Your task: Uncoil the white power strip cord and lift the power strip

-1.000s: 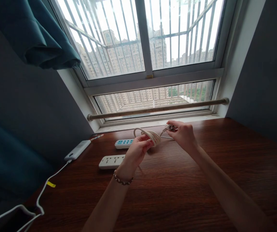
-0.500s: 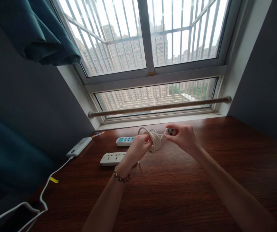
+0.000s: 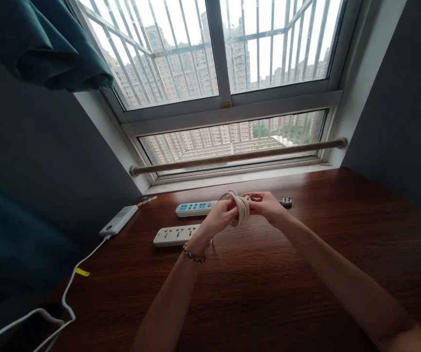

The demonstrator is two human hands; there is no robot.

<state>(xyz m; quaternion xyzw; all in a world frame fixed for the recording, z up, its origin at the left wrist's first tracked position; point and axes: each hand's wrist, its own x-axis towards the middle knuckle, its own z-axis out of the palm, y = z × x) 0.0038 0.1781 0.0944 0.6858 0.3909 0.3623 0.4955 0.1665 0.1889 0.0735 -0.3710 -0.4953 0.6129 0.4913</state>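
My left hand [image 3: 222,215] is closed on a coiled white power cord [image 3: 242,210], its fingers inside the loops. My right hand [image 3: 267,204] is closed at the coil's right side, fingertips touching the loops. Between its fingers shows part of a power plug [image 3: 253,198], mostly covered. To the left lie two power strips: a white one with blue sockets [image 3: 193,209] at the back, and a plain white one [image 3: 175,235] nearer, partly behind my left wrist. Just beyond my right hand, another plug [image 3: 286,201] rests on the table with its pins up.
A white power bank [image 3: 119,221] lies at the table's left edge, with a white cable [image 3: 85,259] running down from it. The brown wooden table [image 3: 269,283] reaches the window sill, below a metal rail [image 3: 239,155]. A blue curtain [image 3: 49,54] hangs at upper left.
My right hand has moved left with the plug, up against the coil, uncovering the other plug behind it. My left hand and the coil have shifted slightly right. The view has tilted a little.
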